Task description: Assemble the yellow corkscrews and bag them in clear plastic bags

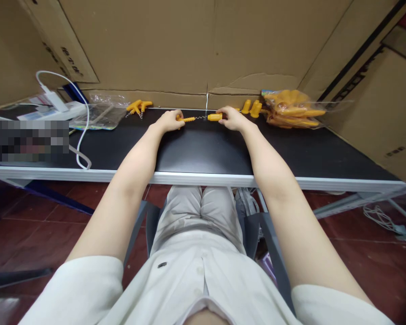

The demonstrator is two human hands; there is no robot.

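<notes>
One yellow corkscrew [189, 119], gripped by the left hand [169, 121], appeared not yet sheathed in the yellow sleeve [214, 117] gripped by the right hand [232, 118]; other corkscrews [135, 107] lay uncovered.

we find the rear wall [155, 45] faced with brown cardboard, a vertical seam near its middle. we note dark printed characters on the left cardboard panel [20, 49] and the right cardboard panel [389, 90]. we record a table [196, 155] with a black top, a silver metal front edge and a blue brace [59, 198] beneath its left end. we see dark red floor tiles [20, 239] with visible joints and part of a grey chair [272, 243] at the table. we observe soft glare on the top.
</notes>
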